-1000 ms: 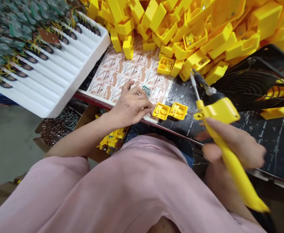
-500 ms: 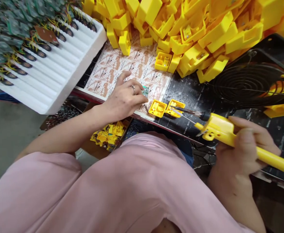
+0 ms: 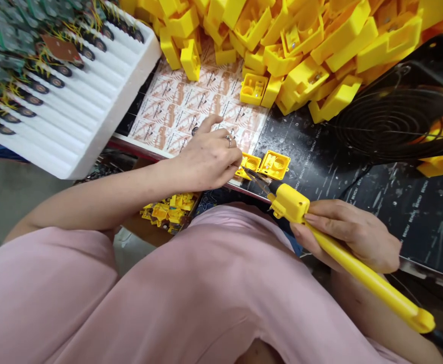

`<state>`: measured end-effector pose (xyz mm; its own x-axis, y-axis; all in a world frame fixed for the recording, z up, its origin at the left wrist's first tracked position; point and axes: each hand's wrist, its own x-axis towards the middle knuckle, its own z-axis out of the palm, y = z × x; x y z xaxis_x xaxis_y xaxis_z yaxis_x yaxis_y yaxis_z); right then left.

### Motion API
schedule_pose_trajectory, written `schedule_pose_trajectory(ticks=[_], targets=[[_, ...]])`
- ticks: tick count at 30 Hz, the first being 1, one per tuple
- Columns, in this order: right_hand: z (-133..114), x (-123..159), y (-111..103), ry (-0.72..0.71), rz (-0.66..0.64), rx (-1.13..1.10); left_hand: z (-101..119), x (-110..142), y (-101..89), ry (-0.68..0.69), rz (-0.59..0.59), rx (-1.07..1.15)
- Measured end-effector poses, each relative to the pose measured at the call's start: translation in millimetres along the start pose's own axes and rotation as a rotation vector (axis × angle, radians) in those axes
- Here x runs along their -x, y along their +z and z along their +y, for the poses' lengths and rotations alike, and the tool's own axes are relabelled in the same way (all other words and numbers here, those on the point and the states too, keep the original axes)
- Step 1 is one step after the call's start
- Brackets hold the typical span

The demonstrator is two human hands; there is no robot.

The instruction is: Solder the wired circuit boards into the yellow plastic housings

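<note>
My right hand (image 3: pixel 352 232) is wrapped round the handle of a yellow soldering iron (image 3: pixel 350 260). The iron's dark tip reaches down to the left of two small open yellow plastic housings, close to my left fingertips. My left hand (image 3: pixel 209 156) is closed at that left housing (image 3: pixel 252 163), fingers bent over its left side; what they pinch is hidden. Touching it on the right is the other yellow housing (image 3: pixel 275 166), its round grille facing up. A small round dark part (image 3: pixel 194 130) shows behind my left thumb or forefinger, on the printed sheet.
Yellow plastic housings (image 3: pixel 300 91) are heaped along the back. A white foam tray (image 3: pixel 103 101) at left carries circuit boards with wires and round speakers. A black fan (image 3: pixel 388 121) stands at right. Printed sheets (image 3: pixel 164 111) cover part of the black bench (image 3: pixel 320 172). Below sits a box of yellow parts (image 3: pixel 170 212).
The soldering iron's tip has moved left, from the right housing to the left one. My left hand has shifted right onto the left housing. The green board by its fingers is now hidden.
</note>
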<state>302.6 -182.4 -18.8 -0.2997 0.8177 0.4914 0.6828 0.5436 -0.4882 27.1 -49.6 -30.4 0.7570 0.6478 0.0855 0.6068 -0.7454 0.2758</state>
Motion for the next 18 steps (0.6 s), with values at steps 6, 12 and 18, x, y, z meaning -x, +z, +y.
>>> schedule_pose_trajectory(ticks=[6,12,18], targets=[[-3.3,-11.4,3.9,-0.142,-0.025,-0.088,0.0,-8.7,-0.6,0.052,-0.002,-0.048],[-2.1,-9.7,-2.3,-0.223,-0.033,-0.125,-1.6,-12.6,-6.7,0.133,-0.072,-0.172],[-5.7,-10.4,-10.9,-0.133,-0.074,-0.100,-2.0,-14.6,-5.7,0.123,-0.095,-0.181]])
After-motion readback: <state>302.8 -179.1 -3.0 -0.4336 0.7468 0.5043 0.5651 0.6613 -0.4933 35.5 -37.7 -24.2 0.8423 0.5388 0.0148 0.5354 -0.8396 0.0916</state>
